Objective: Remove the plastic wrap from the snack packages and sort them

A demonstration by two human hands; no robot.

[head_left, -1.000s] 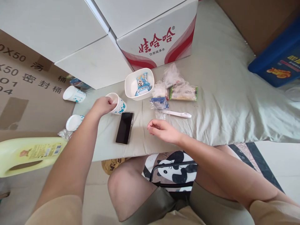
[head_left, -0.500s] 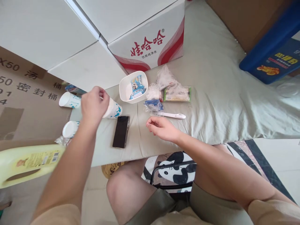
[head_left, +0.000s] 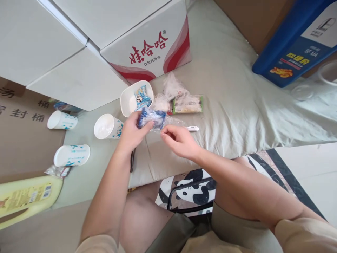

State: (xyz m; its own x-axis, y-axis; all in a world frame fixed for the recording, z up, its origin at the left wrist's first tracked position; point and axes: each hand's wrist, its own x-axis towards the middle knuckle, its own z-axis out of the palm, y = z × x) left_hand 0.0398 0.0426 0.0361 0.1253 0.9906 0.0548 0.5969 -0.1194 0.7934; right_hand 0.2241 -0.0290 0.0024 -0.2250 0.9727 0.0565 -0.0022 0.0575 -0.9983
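My left hand (head_left: 133, 131) is closed round a small blue-and-clear plastic packet (head_left: 152, 118), with the thumb on its near side. Beside it, my right hand (head_left: 180, 141) is curled, fingertips together at the lower edge of the packet's clear film; whether they pinch it I cannot make out. A white plastic stick (head_left: 193, 129) shows partly past the right hand. Just behind the packet stands a white tub (head_left: 126, 102) with blue-and-white wrapped snacks (head_left: 142, 96) inside. Left of my left hand is a paper cup (head_left: 104, 126) with something whitish in it. The phone (head_left: 132, 161) is mostly hidden by my left forearm.
Two more paper cups (head_left: 63, 120) lie at the left, near a yellow jug (head_left: 31, 196). Crumpled clear bags (head_left: 173, 86) and a green-edged packet (head_left: 188, 104) lie behind my right hand. A white-and-red carton (head_left: 147, 45) stands at the back; a blue container (head_left: 289, 52) at the right.
My left hand has moved right from the paper cup and now holds the blue packet. The right hand has barely moved. The view has shifted, showing more of the blue container.
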